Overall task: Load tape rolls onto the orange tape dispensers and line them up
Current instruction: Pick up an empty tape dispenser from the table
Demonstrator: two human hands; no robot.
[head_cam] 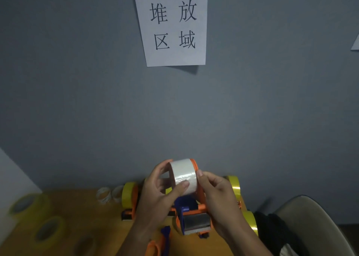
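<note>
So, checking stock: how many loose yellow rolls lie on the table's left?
3: one roll at the far left, one nearer the camera, a dim, blurry third by the bottom edge. More may lie out of frame.

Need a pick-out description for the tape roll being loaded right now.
Start at the paper sign on the grey wall and drop straight down to the orange table. There, the left hand and right hand hold up an orange dispenser carrying a white tape roll. The neighbouring rolls are yellow.
</note>
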